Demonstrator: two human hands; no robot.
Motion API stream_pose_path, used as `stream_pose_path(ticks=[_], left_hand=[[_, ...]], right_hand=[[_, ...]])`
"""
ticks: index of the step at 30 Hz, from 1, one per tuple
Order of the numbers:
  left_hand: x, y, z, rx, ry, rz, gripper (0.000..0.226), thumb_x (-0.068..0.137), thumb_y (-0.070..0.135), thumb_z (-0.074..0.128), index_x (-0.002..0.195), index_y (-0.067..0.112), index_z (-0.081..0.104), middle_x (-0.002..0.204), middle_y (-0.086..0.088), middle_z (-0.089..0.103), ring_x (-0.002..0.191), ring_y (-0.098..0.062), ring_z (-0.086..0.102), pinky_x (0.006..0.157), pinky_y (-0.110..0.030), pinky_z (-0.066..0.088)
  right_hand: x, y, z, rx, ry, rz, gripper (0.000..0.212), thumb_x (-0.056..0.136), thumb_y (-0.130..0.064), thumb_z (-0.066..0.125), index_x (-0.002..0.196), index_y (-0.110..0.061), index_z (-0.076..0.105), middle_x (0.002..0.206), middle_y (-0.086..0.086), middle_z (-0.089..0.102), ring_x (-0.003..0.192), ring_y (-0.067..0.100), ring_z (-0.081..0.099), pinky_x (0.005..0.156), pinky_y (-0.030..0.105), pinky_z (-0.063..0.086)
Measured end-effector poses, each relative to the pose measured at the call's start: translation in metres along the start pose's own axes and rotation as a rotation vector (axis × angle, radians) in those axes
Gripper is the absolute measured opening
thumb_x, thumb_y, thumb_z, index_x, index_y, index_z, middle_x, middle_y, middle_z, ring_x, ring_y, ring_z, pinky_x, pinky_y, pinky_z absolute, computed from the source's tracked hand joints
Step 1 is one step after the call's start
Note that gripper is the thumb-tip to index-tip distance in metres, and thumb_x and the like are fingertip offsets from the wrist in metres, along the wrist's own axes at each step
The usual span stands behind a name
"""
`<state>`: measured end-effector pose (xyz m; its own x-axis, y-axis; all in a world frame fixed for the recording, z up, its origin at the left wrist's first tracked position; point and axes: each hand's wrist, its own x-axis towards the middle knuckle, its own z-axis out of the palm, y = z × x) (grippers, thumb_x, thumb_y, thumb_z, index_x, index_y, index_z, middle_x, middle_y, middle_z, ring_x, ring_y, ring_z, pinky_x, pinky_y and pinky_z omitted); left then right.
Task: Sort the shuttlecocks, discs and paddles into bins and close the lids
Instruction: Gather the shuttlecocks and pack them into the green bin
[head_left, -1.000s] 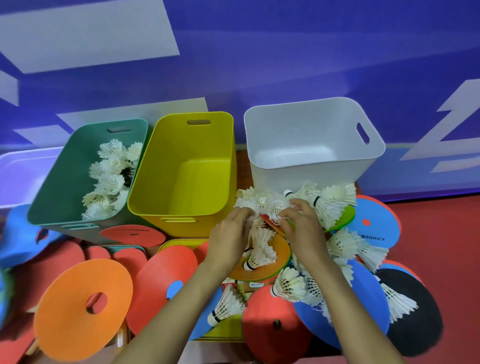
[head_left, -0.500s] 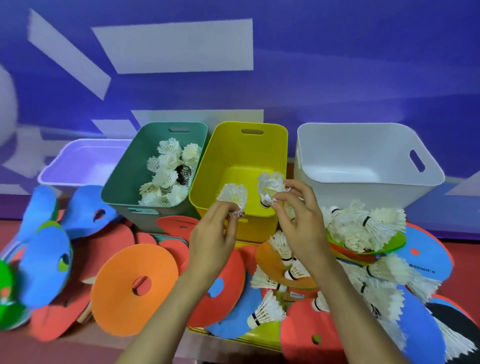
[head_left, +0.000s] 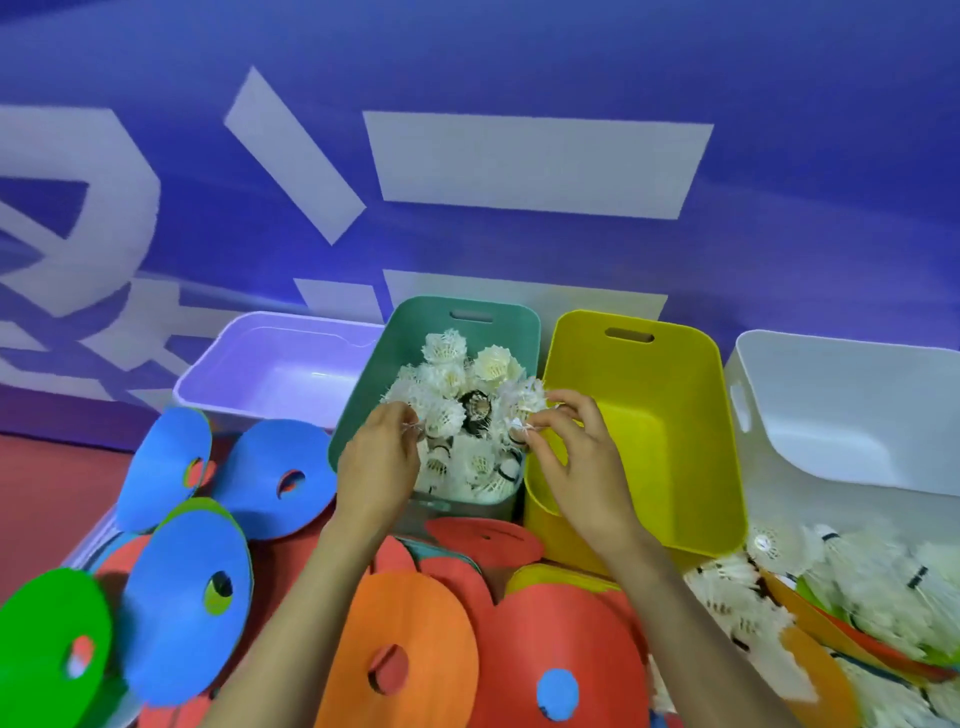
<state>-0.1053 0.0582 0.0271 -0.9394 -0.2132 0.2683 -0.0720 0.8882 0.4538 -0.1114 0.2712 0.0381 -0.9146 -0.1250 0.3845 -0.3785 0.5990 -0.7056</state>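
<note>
Fingers (head_left: 410, 427) of both hands pinch shuttlecocks' feather tips above the green bin (head_left: 363, 395). Best to part them low over the pile, so neither bounces into the yellow bin (head_left: 691, 415).

Shuttles (head_left: 457, 395) in 2nd-left bin (head_left: 363, 405).

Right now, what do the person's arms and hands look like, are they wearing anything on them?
Both arms are bare as far as the picture shows: no sleeves, gloves, watch or bracelet. The left hand and right hand carry no rings that I can make out. Fingernails look short and unpainted, though the picture is a little soft. Nothing above the forearms is in view.
</note>
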Motion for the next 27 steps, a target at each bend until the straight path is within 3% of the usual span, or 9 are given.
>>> stream_pose_path(ticks=[4, 6, 8, 9, 11, 18, 22, 24, 27], left_hand=[[0.05, -0.023, 0.015, 0.003, -0.054, 0.023, 0.009, 0.087, 0.002, 0.047, 0.092, 0.007, 0.053, 0.096, -0.012, 0.056, 0.082, -0.036, 0.055, 0.061, -0.038, 0.04], [0.073, -0.033, 0.026, -0.004, -0.167, 0.025, 0.024, 0.089, -0.001, 0.044, 0.109, 0.006, 0.054, 0.118, -0.014, 0.054, 0.098, -0.035, 0.057, 0.073, -0.038, 0.043], [0.091, -0.04, 0.037, 0.067, -0.455, 0.013, 0.056, 0.089, -0.006, 0.04, 0.142, 0.009, 0.034, 0.153, -0.01, 0.024, 0.126, -0.031, 0.046, 0.096, -0.038, 0.042], [0.096, -0.042, 0.04, 0.103, -0.599, 0.011, 0.069, 0.088, -0.009, 0.038, 0.149, 0.014, 0.018, 0.159, -0.004, 0.006, 0.133, -0.028, 0.039, 0.102, -0.037, 0.038], [0.101, -0.045, 0.043, 0.12, -0.74, 0.034, 0.076, 0.089, -0.008, 0.038, 0.151, 0.021, 0.006, 0.159, 0.0, -0.004, 0.138, -0.026, 0.032, 0.106, -0.034, 0.034], [0.086, -0.049, 0.032, 0.057, -0.654, 0.04, 0.051, 0.095, 0.026, 0.05, 0.143, 0.018, 0.035, 0.151, -0.003, 0.032, 0.13, -0.023, 0.042, 0.105, -0.036, 0.037], [0.074, -0.041, 0.022, 0.065, -0.586, 0.027, 0.046, 0.095, 0.029, 0.05, 0.139, 0.021, 0.041, 0.146, 0.002, 0.039, 0.126, -0.022, 0.047, 0.099, -0.037, 0.042], [0.068, -0.034, 0.019, 0.06, -0.542, 0.028, 0.043, 0.095, 0.03, 0.05, 0.136, 0.021, 0.044, 0.143, 0.002, 0.042, 0.122, -0.022, 0.05, 0.094, -0.037, 0.044], [0.057, -0.022, 0.016, 0.05, -0.489, 0.032, 0.038, 0.095, 0.03, 0.049, 0.132, 0.022, 0.047, 0.14, 0.003, 0.045, 0.117, -0.021, 0.052, 0.09, -0.036, 0.045]], right_hand=[[0.022, -0.009, 0.026, -0.044, -0.043, 0.039, 0.013, 0.09, -0.018, 0.061, 0.098, -0.01, 0.068, 0.127, 0.003, 0.049, 0.112, 0.015, 0.052, 0.087, 0.018, 0.039], [0.031, -0.011, 0.034, -0.058, -0.041, 0.047, 0.014, 0.091, -0.02, 0.06, 0.099, -0.011, 0.068, 0.128, 0.002, 0.048, 0.114, 0.014, 0.05, 0.088, 0.022, 0.041], [0.038, -0.011, 0.041, -0.068, -0.036, 0.058, 0.014, 0.092, -0.019, 0.059, 0.1, -0.012, 0.067, 0.128, 0.001, 0.047, 0.114, 0.014, 0.05, 0.09, 0.024, 0.042], [0.041, -0.011, 0.044, -0.074, -0.036, 0.069, 0.014, 0.092, -0.019, 0.059, 0.1, -0.012, 0.067, 0.129, 0.001, 0.047, 0.114, 0.013, 0.049, 0.09, 0.024, 0.042], [0.048, -0.009, 0.049, -0.098, -0.04, 0.093, 0.015, 0.092, -0.02, 0.058, 0.101, -0.012, 0.067, 0.129, 0.001, 0.046, 0.115, 0.013, 0.048, 0.09, 0.022, 0.041], [0.076, 0.004, 0.061, -0.242, -0.039, 0.136, 0.018, 0.093, -0.018, 0.056, 0.106, -0.01, 0.066, 0.131, 0.005, 0.049, 0.121, 0.023, 0.047, 0.091, 0.034, 0.045], [0.086, 0.012, 0.071, -0.441, -0.316, 0.208, 0.049, 0.094, -0.007, 0.046, 0.141, -0.02, 0.04, 0.154, 0.009, 0.024, 0.141, 0.025, 0.02, 0.113, 0.036, 0.023], [0.083, 0.013, 0.07, -0.478, -0.343, 0.203, 0.055, 0.094, -0.007, 0.046, 0.145, -0.023, 0.032, 0.154, 0.007, 0.023, 0.142, 0.023, 0.017, 0.114, 0.036, 0.019], [0.072, 0.01, 0.058, -0.442, -0.333, 0.172, 0.047, 0.095, -0.018, 0.049, 0.14, -0.022, 0.039, 0.15, 0.004, 0.03, 0.141, 0.02, 0.02, 0.115, 0.035, 0.019]])
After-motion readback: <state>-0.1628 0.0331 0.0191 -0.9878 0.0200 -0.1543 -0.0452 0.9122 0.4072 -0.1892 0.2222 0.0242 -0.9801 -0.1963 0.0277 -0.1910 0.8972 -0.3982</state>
